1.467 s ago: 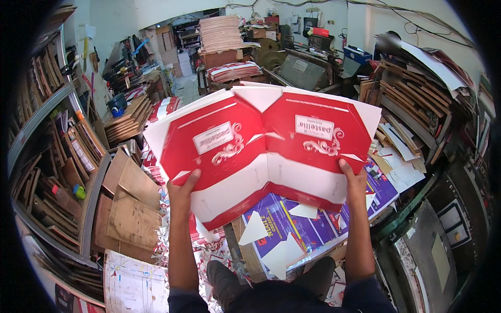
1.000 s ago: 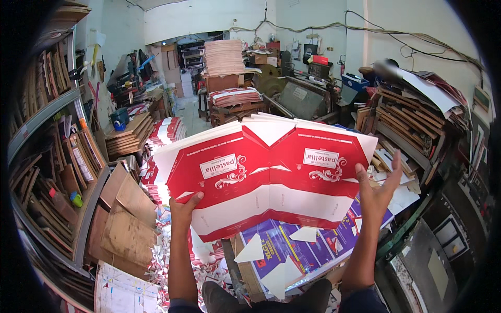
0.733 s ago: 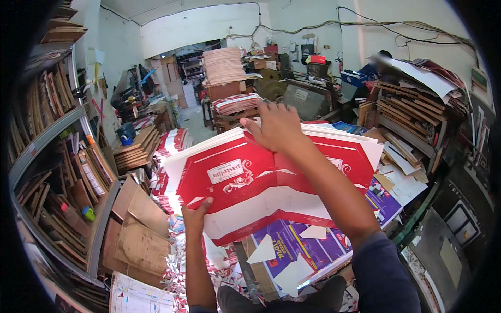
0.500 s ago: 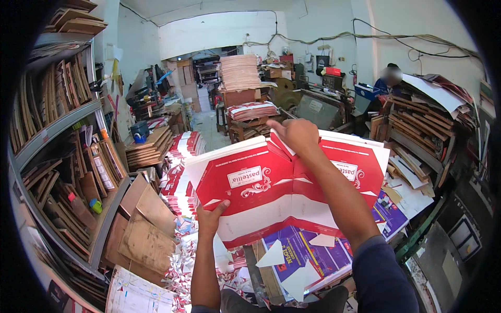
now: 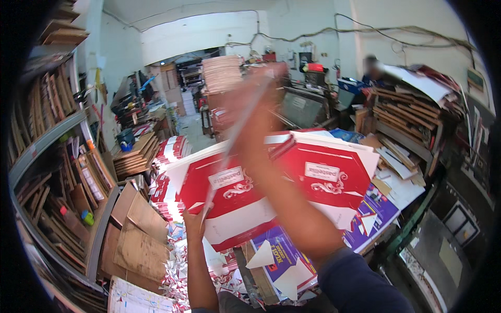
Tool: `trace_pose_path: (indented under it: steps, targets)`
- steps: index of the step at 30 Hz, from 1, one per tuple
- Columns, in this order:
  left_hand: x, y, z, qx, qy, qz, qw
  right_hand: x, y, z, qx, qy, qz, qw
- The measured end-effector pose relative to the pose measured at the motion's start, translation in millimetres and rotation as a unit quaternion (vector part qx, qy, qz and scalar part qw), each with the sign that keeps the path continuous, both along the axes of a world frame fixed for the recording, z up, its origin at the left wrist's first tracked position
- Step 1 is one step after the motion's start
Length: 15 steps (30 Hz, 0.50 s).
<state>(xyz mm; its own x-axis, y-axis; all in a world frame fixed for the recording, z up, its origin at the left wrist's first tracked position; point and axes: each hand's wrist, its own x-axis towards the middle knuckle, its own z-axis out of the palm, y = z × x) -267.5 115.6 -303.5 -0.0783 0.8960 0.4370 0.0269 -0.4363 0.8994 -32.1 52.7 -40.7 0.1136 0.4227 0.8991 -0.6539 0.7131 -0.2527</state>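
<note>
Red and white printed cardboard box blanks (image 5: 326, 180) lie in a thick stack, tilted in front of me, with a crease down the middle. My left hand (image 5: 194, 223) is closed on their lower left edge, its thumb near the front face. My right hand (image 5: 257, 101) is lifted above the stack's upper edge, its fingers smeared by motion. A thin, pale blurred strip (image 5: 232, 143), like a sheet seen edge-on, runs slantwise from my right hand down to my left. Whether my right fingers grip it is unclear. My right forearm covers the middle of the blanks.
Purple printed sheets (image 5: 377, 208) and white triangular offcuts (image 5: 287, 279) lie beneath the blanks. Red and white scraps (image 5: 175, 279) cover the floor at left, beside leaning wooden boards (image 5: 141, 240). A laden shelf (image 5: 102, 229) stands left; a person (image 5: 371, 70) is at the far right.
My right hand has left the blanks' upper middle and swung up and left. The pale strip now crosses the left panel. My left hand stays at the lower left edge; the whole view has shifted.
</note>
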Motion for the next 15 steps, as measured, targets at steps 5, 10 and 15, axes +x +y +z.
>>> trace_pose_path:
  steps: [5, 10, 15]
  targets:
    - [42, -22, 5, 0.009, -0.107, -0.02, 0.994, -89, -83, -22, 0.181, -0.538, -0.453, 0.688]
    - [21, -4, -1, -0.077, -0.059, 0.01, 0.995, 14, -97, -58, 0.101, -0.434, -0.569, 0.691]
    - [29, -11, 13, -0.016, -0.095, -0.06, 0.994, 163, -132, -85, -0.029, -0.161, -0.815, 0.556]
